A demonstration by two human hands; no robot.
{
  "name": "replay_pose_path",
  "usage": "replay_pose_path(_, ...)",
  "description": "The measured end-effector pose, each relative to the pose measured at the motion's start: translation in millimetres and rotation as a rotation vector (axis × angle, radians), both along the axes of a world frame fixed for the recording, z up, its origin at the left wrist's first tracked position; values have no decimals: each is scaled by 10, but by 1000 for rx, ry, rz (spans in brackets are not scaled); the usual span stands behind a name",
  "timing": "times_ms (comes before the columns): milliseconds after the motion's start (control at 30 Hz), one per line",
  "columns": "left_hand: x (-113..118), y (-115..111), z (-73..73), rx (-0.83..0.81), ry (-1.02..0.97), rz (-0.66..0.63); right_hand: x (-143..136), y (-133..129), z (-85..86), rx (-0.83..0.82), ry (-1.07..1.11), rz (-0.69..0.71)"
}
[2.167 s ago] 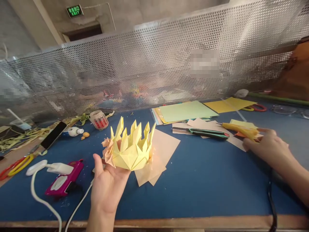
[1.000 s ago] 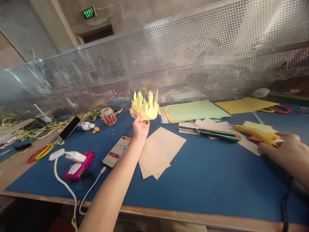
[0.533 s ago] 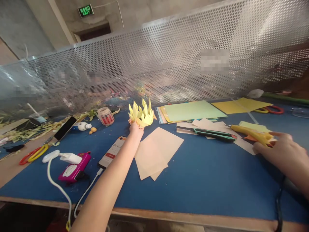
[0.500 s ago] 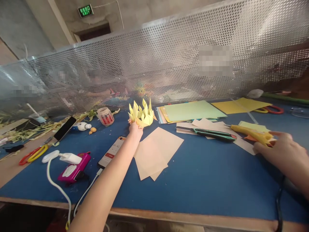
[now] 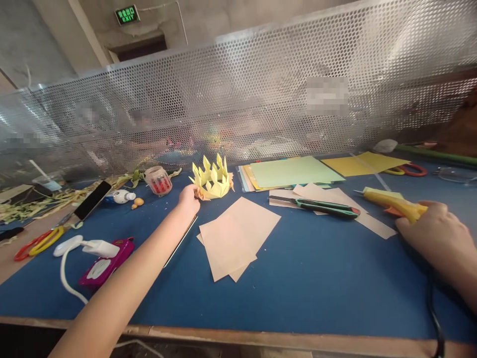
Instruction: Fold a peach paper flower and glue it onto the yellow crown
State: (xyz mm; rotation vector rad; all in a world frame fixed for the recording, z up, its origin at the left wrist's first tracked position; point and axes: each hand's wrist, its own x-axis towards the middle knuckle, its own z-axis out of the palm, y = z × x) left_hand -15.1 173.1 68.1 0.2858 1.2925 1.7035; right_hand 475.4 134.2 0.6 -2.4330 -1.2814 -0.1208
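My left hand (image 5: 190,200) reaches forward, fingers closed at the left lower edge of a pale yellow folded-paper crown (image 5: 214,181). The crown stands upright with its points up, and orange paper bits show at its base. My right hand (image 5: 432,223) grips a yellow hot glue gun (image 5: 395,201), its metal nozzle pointing left. A green and black box cutter (image 5: 328,208) lies on peach paper strips (image 5: 374,224) left of the glue gun. Between my hands, overlapping peach paper squares (image 5: 240,238) lie flat.
Stacked coloured sheets (image 5: 294,172) and a yellow sheet (image 5: 363,163) lie at the back before a perforated metal screen (image 5: 261,89). On the left are a jar (image 5: 158,180), a phone (image 5: 92,200), scissors (image 5: 44,242) and a magenta box (image 5: 108,263). A black cord (image 5: 432,308) hangs at the right.
My left hand has shifted left to the crown's side, and the crown has turned slightly. My forearm now covers most of the nearer phone. The glue gun has moved slightly, still in my right hand.
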Motion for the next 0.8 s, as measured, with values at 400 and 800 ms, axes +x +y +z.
replay_pose_path(400, -15, -1466, -216, 48, 1451, -1209, -364, -144, 104, 146, -277, 61)
replay_pose_path(800, -51, -1393, -680, 121, 1605, -1227, -444, -117, 12, 273, -415, 228)
